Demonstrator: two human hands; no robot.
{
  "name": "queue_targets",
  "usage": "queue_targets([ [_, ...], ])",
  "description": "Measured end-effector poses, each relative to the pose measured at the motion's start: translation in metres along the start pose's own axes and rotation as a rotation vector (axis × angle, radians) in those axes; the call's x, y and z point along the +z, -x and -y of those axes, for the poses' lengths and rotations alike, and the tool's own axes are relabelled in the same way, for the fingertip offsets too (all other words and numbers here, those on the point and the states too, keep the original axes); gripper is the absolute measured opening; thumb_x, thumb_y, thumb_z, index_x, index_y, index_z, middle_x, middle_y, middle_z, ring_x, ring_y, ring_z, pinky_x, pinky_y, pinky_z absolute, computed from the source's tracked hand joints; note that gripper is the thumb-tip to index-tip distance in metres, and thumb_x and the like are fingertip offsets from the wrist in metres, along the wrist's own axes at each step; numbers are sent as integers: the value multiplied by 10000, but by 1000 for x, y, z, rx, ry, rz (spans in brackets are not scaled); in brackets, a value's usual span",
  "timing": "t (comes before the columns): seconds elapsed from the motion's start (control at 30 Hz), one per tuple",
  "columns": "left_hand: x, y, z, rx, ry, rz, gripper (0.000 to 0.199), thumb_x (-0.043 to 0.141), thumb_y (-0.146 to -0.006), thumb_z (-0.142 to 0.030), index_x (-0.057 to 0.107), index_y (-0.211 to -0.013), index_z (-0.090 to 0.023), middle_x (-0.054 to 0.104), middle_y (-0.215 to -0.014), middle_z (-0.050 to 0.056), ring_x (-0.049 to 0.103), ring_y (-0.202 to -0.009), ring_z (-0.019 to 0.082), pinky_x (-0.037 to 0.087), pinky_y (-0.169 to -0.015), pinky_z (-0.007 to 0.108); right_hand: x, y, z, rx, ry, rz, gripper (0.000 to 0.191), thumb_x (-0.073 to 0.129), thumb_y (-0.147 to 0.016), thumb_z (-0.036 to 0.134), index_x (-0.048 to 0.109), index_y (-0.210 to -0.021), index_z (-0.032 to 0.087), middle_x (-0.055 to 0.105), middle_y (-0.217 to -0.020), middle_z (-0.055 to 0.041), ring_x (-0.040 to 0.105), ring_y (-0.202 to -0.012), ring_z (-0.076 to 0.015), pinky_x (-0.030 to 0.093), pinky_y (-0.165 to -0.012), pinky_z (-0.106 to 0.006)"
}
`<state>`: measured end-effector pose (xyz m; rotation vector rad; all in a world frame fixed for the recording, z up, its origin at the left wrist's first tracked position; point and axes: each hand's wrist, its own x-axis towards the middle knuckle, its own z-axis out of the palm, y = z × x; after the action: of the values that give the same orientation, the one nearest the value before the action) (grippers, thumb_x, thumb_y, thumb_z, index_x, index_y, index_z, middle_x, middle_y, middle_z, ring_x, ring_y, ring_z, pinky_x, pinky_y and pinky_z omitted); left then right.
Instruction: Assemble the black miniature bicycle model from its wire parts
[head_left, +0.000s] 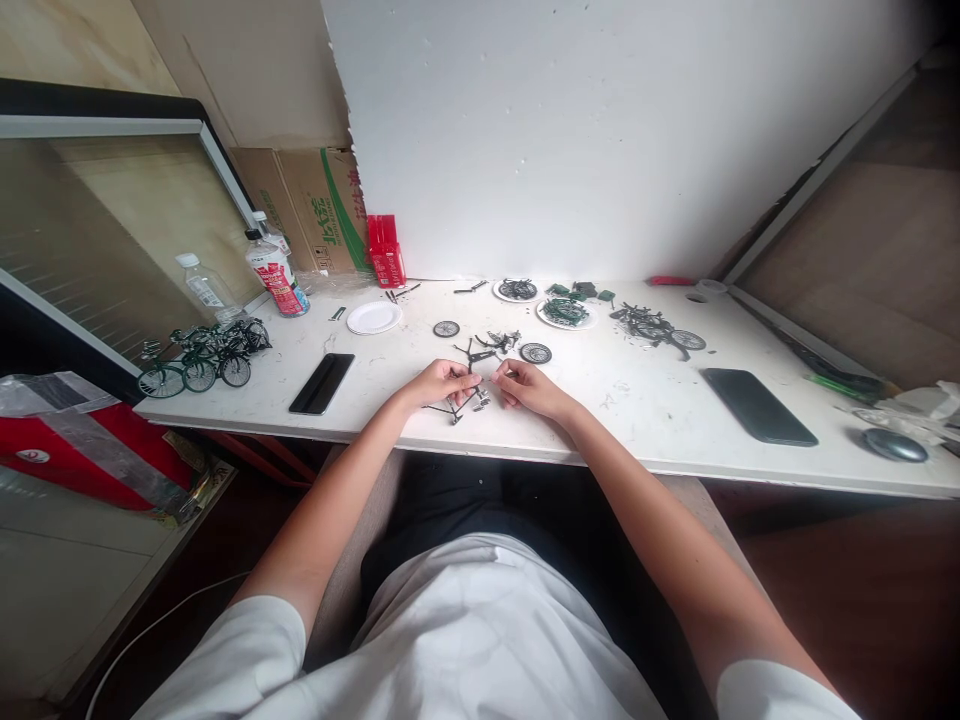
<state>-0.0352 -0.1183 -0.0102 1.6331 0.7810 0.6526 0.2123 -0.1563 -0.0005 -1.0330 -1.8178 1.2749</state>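
Observation:
Close to the table's front edge, my left hand (444,382) is closed around a dark model bicycle frame (459,410), with thin bars jutting out above and below the fingers. My right hand (529,390) is beside it, fingertips pinched together near the frame. Whatever those fingertips hold is too small to make out. Just beyond the hands lie more dark bicycle parts (499,342). A loose spoked wheel (535,353) rests near my right hand, and another small wheel (446,328) lies farther back to the left.
Assembled model bicycles (199,365) stand at the left, near a black phone (322,384). A white plate (374,318) and bottles (276,275) are behind. Plates of green parts (566,312) and a heap of black parts (652,328) lie right, before a dark flat slab (759,406).

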Motion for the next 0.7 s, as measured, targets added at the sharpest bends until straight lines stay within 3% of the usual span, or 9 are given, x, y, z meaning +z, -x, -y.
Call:
queue_targets([
  [0.7,1,1,-1,6,-23,0,532,797,-837,-638,697,-860,-116,648,-744,32,576,-607,95,455,-563,225,-4,-2,-8,-61,-31,35,513,662,-931,722,494,-914,238,539,-564,71,570,-568,-145,415,-610,-290],
])
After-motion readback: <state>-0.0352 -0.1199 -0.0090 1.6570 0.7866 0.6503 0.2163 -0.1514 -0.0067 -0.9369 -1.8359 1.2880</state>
